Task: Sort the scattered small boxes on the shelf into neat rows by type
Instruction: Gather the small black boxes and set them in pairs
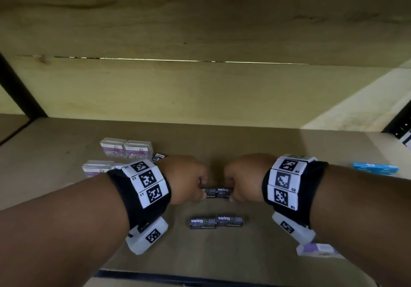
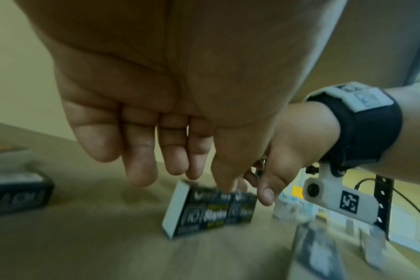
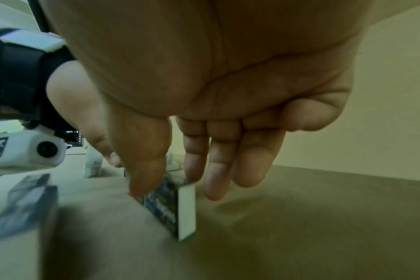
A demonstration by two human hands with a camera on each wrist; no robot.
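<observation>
Two staples boxes (image 1: 217, 193) at shelf (image 1: 266, 153) centre, end to end; my left hand (image 1: 184, 179) pinches 9 o'clock end, right hand (image 1: 243, 176) pinches 3 o'clock end, fingers narrow.

This looks like an office supply store or stockroom. A deep wooden shelf (image 1: 66, 197) with a plank back wall holds retail stationery: black boxes printed "Staples" (image 1: 216, 221) near the front, clear paper-clip boxes (image 1: 126, 148) at the far left, and a blue box (image 1: 375, 169) at the right.
</observation>
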